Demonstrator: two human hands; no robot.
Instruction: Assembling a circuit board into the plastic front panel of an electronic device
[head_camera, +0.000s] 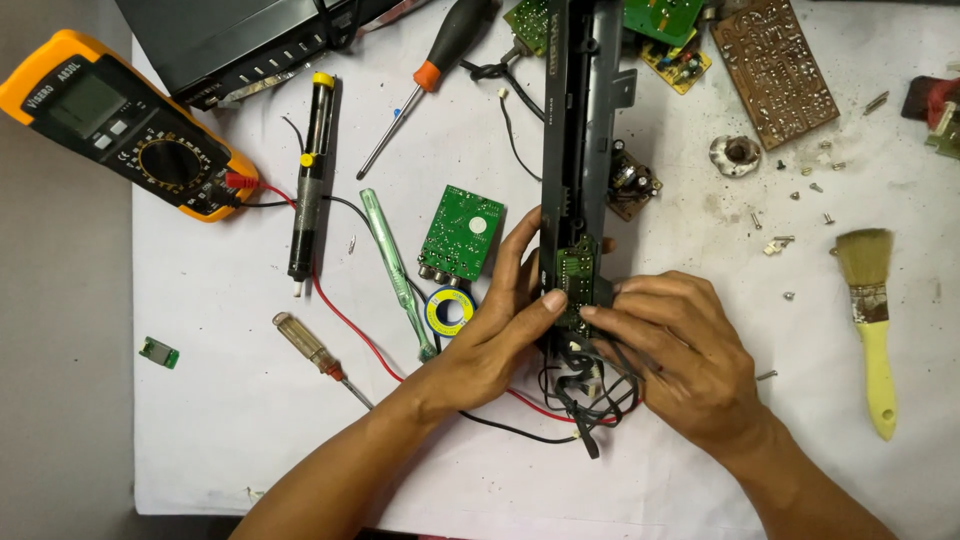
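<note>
Lying lengthwise, long black panel (575, 120), small green board (575, 272) inset

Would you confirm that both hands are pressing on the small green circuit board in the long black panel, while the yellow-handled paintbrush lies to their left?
Not quite: the head view shows the yellow-handled paintbrush lying to their right. The left hand and right hand do press on the small green circuit board in the long black panel.

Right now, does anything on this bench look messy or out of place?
Loose screws lie scattered on the white sheet at upper right, beside grey dust around a small ring-shaped part. Black wires bunch in a tangle under both hands.
</note>
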